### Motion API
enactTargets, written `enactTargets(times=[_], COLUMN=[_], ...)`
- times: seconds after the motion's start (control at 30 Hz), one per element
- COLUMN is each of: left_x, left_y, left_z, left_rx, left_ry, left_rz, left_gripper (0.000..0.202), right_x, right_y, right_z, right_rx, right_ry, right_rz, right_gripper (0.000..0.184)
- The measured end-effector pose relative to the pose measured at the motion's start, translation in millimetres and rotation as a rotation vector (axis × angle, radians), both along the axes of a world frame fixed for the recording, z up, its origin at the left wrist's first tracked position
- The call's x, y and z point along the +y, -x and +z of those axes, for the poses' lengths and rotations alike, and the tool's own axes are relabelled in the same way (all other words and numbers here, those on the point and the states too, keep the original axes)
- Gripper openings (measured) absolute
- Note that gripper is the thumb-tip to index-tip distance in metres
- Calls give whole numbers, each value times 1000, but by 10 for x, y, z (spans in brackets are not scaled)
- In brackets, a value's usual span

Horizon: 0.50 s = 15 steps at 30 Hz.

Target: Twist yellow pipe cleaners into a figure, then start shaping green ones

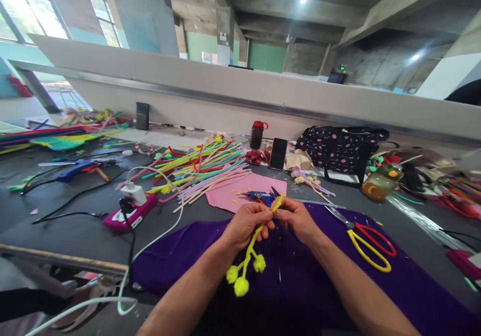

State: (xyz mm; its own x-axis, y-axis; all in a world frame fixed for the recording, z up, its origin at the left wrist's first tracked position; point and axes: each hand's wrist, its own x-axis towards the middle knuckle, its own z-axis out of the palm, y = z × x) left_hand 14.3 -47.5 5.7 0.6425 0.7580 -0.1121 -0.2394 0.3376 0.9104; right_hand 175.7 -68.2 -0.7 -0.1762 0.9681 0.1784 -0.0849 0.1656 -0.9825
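A yellow fuzzy pipe-cleaner stem (246, 262) with three round buds hangs down from between my two hands. My left hand (246, 225) pinches the stem along its upper part. Close beside it, my right hand (298, 219) is closed with its fingertips at the stem's top end, which sticks up between thumbs and fingers. Just beyond my hands a blue glue gun (259, 196) lies on a pink sheet (221, 199), partly hidden by my fingers. A dark pointed tool tip shows behind the stem. Purple cloth (180, 248) spreads under my forearms.
Scissors (370, 245) with red and yellow handles lie to the right. Colourful pipe cleaners (203, 163) are heaped ahead. At left are a magenta power strip (130, 213), cables and another glue gun (80, 169). A phone (278, 154), bottles and a dark patterned bag (338, 148) stand along the back.
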Motion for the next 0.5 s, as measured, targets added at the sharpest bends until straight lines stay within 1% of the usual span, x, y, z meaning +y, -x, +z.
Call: enactTargets(times=[0.1, 0.17, 0.2, 0.27, 0.33, 0.4, 0.43, 0.5], left_x=[19, 27, 28, 29, 28, 29, 31, 33], left_y=[6, 9, 10, 14, 18, 23, 25, 30], left_z=[-4, -5, -5, -2, 1, 1, 0, -2], left_rx=[2, -8, -15, -23, -30, -34, -36, -41], left_ry=[8, 19, 25, 34, 38, 41, 44, 51], left_rz=[7, 5, 6, 6, -5, -28, -38, -55], left_gripper=[23, 23, 23, 23, 24, 24, 24, 24], right_x=[15, 21, 19, 6, -14, -31, -35, -33], right_y=[18, 20, 18, 6, -9, -21, -26, -38], right_z=[-20, -30, -31, -31, -31, -35, -37, -38], right_rx=[27, 14, -24, -167, -364, -533, -593, -661], right_ry=[4, -45, -100, -282, -526, -737, -802, -870], right_rz=[-79, -192, -264, -409, -493, -504, -493, -487], right_gripper=[20, 19, 18, 17, 20, 21, 21, 19])
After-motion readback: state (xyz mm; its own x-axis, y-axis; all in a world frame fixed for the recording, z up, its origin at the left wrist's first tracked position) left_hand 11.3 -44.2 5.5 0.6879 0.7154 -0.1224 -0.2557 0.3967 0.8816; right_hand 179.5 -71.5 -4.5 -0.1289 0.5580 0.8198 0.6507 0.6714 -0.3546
